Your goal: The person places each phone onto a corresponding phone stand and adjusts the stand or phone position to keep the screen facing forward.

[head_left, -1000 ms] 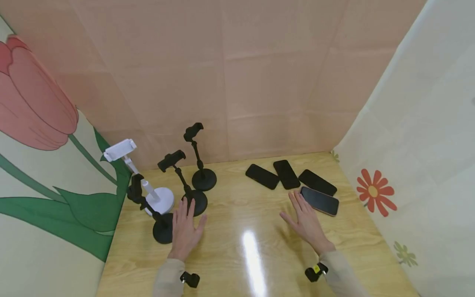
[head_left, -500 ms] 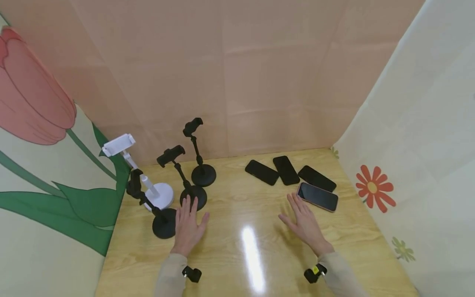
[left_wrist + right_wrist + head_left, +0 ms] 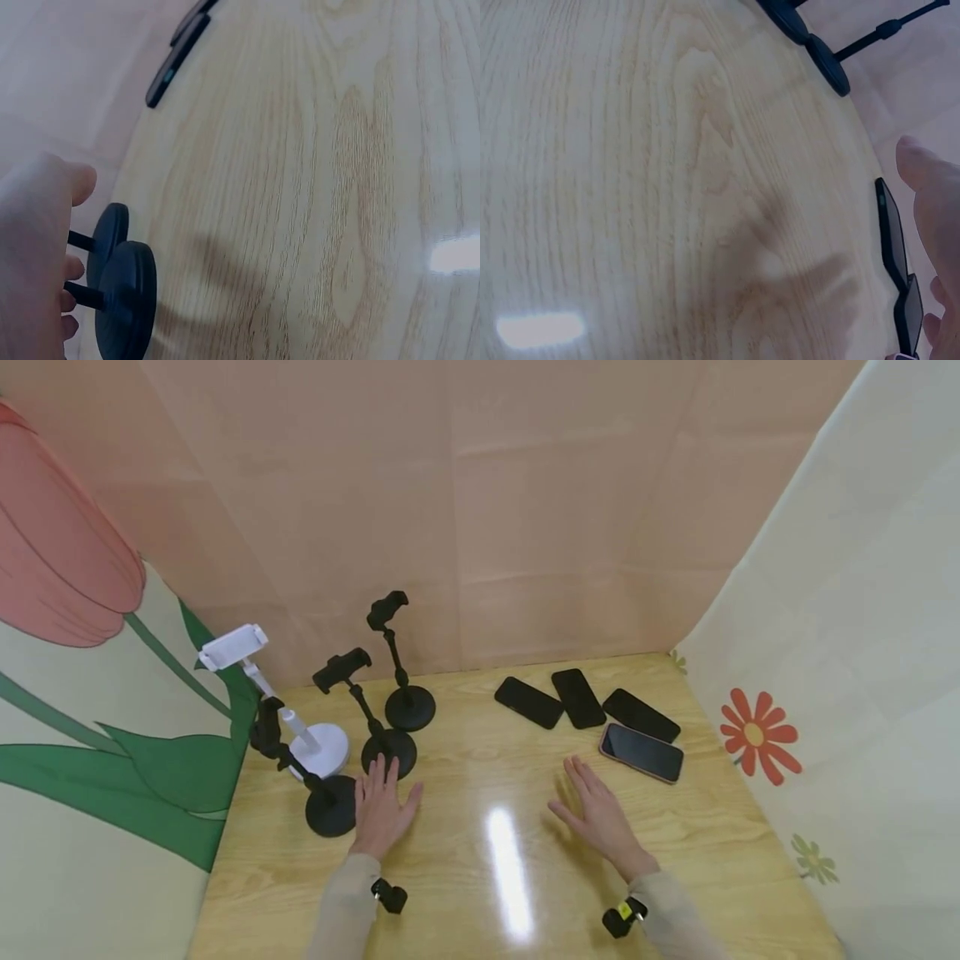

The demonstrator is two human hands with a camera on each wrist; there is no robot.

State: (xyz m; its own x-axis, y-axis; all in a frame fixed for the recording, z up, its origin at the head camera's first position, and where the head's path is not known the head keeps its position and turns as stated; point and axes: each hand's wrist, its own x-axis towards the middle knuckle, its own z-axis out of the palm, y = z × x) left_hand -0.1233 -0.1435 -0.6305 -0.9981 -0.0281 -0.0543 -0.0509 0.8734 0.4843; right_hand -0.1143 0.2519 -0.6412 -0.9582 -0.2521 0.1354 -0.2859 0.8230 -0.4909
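Note:
My left hand point(image 3: 381, 817) is held over the table with fingers straight and thumb spread, its fingertips overlapping the round base of a black phone stand point(image 3: 390, 754) in the head view. Left of that hand stands another black phone stand point(image 3: 330, 804), with a white phone stand point(image 3: 318, 752) behind it. A third black phone stand point(image 3: 409, 708) is farthest back. My right hand point(image 3: 597, 818), also with straight fingers and holding nothing, hovers in front of several phones. Nearest to it is a phone with a pinkish edge point(image 3: 642, 752). Shadows of the hand fall on the wood in the right wrist view.
Three black phones lie flat at the back right: one on the left point(image 3: 529, 702), one in the middle point(image 3: 578, 698) and one on the right point(image 3: 641, 715). A pink cloth point(image 3: 562, 527) hangs behind the wooden table point(image 3: 465, 860). Flower-printed cloths flank both sides.
My right hand has drawn left and slightly back from the pink-edged phone. The left hand stays by the stands. The whole head view has shifted slightly; stands and phones keep their places.

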